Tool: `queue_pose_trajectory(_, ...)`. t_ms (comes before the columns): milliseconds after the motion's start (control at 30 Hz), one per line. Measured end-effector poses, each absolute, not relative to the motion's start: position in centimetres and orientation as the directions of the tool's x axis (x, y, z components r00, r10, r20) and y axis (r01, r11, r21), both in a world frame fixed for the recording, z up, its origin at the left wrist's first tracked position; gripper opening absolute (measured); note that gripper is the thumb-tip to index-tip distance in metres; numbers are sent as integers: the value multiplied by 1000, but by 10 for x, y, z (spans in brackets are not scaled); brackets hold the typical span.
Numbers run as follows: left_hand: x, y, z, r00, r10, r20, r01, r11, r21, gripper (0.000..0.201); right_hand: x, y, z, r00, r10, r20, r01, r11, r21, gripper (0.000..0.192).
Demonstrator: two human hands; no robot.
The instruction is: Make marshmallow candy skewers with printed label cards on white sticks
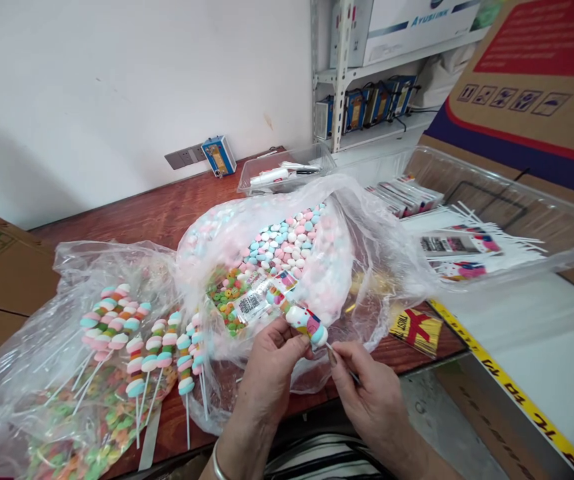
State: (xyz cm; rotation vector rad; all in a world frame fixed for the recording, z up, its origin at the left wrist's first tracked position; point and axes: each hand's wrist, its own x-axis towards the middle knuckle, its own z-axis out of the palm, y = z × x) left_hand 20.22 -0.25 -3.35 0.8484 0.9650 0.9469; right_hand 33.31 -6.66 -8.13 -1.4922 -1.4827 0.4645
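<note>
Between my hands is a candy skewer [311, 325], its pastel candies partly covered by a clear printed wrapper. My left hand [274, 363] is closed on the side of the wrapped candies. Fingers of my right hand [369, 390] pinch the white stick at the lower end. Just beyond them a large clear bag [337, 280] lies open, full of pink, white and blue candies [287, 240] with green and orange ring candies [227, 293] at its near left. A printed wrapper [254, 303] rests on those candies. Several unwrapped candy skewers [154, 343] lie left of my hands.
A second clear bag [87, 427] of ring candies lies at the left. To the right, a clear tray [561, 200] holds wrapped bundles and white sticks [511, 243]. A yellow packet of twist ties [417, 331] sits near the table edge. Cardboard boxes [531, 100] flank the table.
</note>
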Motion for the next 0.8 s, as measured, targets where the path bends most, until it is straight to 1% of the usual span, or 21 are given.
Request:
queue_pose_trajectory(67,204,-5,-38,256,927,-273,-263,339,903,16,331,-67,-83,194,915,353,584,181,-791,13)
queue_pose_trajectory(200,203,-4,-41,279,917,-284,-270,359,894,20,330,-68,-83,209,921,328,556,164,-815,14)
queue_pose_trajectory(367,196,2,-33,288,927,-240,-388,343,856,41,331,-68,-80,204,917,342,546,183,-817,14)
queue_pose_trajectory(467,195,3,-35,304,924,-232,-334,331,883,56,330,-68,-81,204,915,348,557,184,-810,14)
queue_pose_trajectory(567,197,1,-41,274,931,-241,-268,315,911,72,330,-67,-82,201,912,357,571,187,-800,13)
queue_pose_trajectory(667,200,-1,-45,220,942,-253,-244,305,921,73,329,-67,-82,189,910,368,571,203,-796,12)
queue_pose_trajectory(800,204,-3,-43,163,951,-264,-267,300,916,63,330,-69,-82,190,913,361,516,220,-828,11)
